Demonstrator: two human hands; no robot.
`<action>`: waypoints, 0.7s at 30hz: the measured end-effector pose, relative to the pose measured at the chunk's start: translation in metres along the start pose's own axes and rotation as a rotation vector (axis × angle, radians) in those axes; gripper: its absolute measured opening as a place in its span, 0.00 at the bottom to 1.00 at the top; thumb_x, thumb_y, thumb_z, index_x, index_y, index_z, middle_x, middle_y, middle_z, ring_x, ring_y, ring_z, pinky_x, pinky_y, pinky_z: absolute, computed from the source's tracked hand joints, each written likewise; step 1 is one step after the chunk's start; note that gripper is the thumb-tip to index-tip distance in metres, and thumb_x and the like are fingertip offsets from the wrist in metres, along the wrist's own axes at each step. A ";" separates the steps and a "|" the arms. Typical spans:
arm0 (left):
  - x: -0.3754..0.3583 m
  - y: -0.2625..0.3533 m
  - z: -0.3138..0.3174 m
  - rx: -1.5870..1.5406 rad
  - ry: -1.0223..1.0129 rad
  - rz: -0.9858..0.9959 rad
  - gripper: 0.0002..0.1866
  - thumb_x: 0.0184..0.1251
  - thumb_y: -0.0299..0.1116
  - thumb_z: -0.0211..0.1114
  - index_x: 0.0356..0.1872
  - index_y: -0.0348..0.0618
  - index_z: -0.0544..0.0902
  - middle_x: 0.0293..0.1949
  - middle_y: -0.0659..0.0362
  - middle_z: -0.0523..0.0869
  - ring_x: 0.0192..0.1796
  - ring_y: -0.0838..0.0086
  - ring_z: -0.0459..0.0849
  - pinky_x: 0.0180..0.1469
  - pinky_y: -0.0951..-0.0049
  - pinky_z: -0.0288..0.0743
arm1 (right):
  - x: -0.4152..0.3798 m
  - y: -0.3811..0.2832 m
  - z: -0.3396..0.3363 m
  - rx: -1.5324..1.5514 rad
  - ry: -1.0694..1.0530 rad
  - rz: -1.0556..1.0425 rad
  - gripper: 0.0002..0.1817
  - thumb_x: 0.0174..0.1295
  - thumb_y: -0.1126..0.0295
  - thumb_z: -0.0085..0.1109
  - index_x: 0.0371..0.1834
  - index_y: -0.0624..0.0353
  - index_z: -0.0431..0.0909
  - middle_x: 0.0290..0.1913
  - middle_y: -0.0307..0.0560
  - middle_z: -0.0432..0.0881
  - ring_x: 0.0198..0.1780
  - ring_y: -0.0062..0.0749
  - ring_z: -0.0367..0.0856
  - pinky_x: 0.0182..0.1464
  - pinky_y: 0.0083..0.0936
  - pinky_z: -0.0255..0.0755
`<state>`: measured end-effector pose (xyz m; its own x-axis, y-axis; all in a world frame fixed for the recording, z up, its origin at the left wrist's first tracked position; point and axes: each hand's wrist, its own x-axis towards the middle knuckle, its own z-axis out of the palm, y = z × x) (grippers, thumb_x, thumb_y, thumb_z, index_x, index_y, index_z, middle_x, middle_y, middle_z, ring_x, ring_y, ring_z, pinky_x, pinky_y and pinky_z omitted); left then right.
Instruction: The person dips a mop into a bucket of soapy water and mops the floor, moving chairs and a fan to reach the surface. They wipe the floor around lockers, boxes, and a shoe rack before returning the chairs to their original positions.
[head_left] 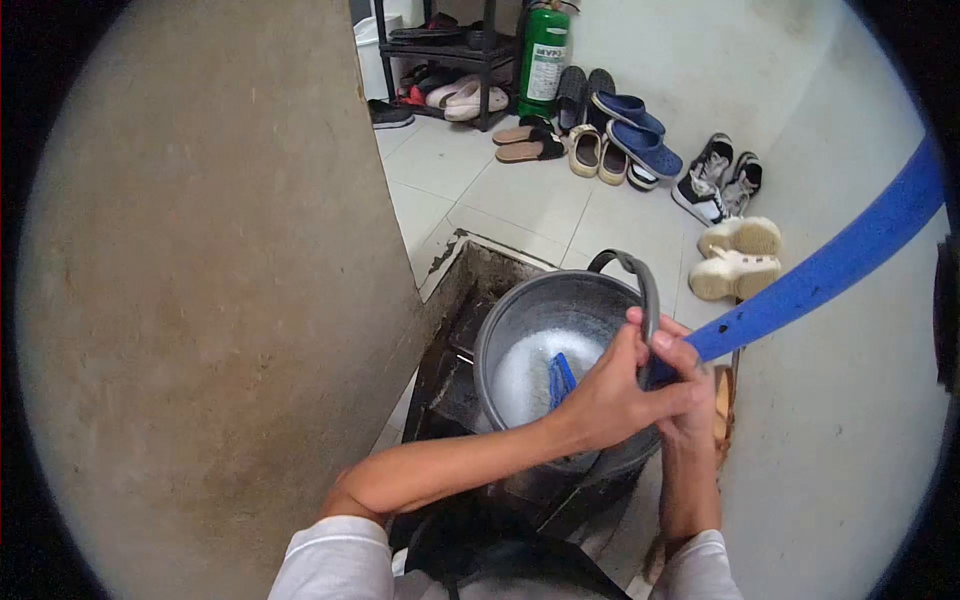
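Observation:
A dark grey bucket (485, 345) with white suds (520, 370) inside sits in front of me. Its black handle (648, 285) is raised on the right side, and my left hand (620, 390) is closed around it. My right hand (685, 390), right beside it, wraps around the lower end of a thick blue pole (820, 275) that slants up to the right edge. The two hands touch and partly hide each other. A blue object (560, 380), perhaps a brush, lies in the suds; whether it joins the pole is hidden.
A tan wall panel (220, 300) stands close on the left, a pale wall (840, 400) on the right. Slippers, clogs (645, 150) and sneakers (718, 180) line the tiled floor (520, 200) beyond. A green cylinder (545, 65) and a black shoe rack (485, 60) stand at the back.

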<state>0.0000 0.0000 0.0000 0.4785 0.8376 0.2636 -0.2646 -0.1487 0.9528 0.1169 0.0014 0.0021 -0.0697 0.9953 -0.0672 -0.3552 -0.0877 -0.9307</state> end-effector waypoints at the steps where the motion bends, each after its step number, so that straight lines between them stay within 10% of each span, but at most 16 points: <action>1: 0.007 0.002 0.002 0.042 -0.001 -0.046 0.35 0.53 0.42 0.65 0.53 0.31 0.58 0.49 0.50 0.70 0.54 0.70 0.68 0.56 0.71 0.60 | 0.002 -0.008 -0.001 0.049 -0.007 -0.001 0.24 0.47 0.66 0.60 0.46 0.68 0.71 0.29 0.41 0.75 0.32 0.22 0.72 0.38 0.18 0.67; 5: 0.071 0.037 -0.014 -0.031 0.170 -0.074 0.36 0.45 0.42 0.69 0.46 0.24 0.60 0.41 0.45 0.73 0.44 0.67 0.75 0.43 0.72 0.71 | 0.054 -0.064 0.027 0.127 0.075 0.027 0.19 0.49 0.69 0.57 0.44 0.68 0.72 0.27 0.39 0.73 0.31 0.20 0.70 0.35 0.14 0.64; 6: 0.083 0.047 -0.021 0.009 0.151 -0.040 0.36 0.45 0.42 0.69 0.46 0.24 0.60 0.41 0.45 0.73 0.44 0.67 0.75 0.43 0.72 0.71 | 0.069 -0.067 0.019 0.125 -0.047 -0.043 0.20 0.53 0.65 0.50 0.45 0.70 0.72 0.40 0.47 0.77 0.39 0.28 0.75 0.44 0.18 0.68; 9: 0.108 0.069 -0.026 0.038 0.016 -0.020 0.32 0.52 0.40 0.65 0.50 0.30 0.60 0.43 0.51 0.73 0.48 0.73 0.72 0.51 0.72 0.65 | 0.086 -0.087 0.030 0.171 -0.013 -0.148 0.19 0.50 0.70 0.55 0.44 0.69 0.72 0.26 0.38 0.72 0.30 0.20 0.69 0.34 0.14 0.64; 21: 0.258 0.151 -0.087 0.203 0.326 -0.073 0.30 0.50 0.44 0.66 0.43 0.29 0.67 0.37 0.50 0.77 0.44 0.70 0.75 0.47 0.71 0.67 | 0.234 -0.169 0.057 0.200 0.033 -0.004 0.23 0.46 0.75 0.58 0.47 0.70 0.68 0.36 0.43 0.74 0.39 0.25 0.73 0.44 0.20 0.68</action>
<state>0.0106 0.2396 0.1988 0.1901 0.9681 0.1634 -0.0529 -0.1561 0.9863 0.1078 0.2463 0.1636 -0.0386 0.9962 -0.0781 -0.5339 -0.0866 -0.8411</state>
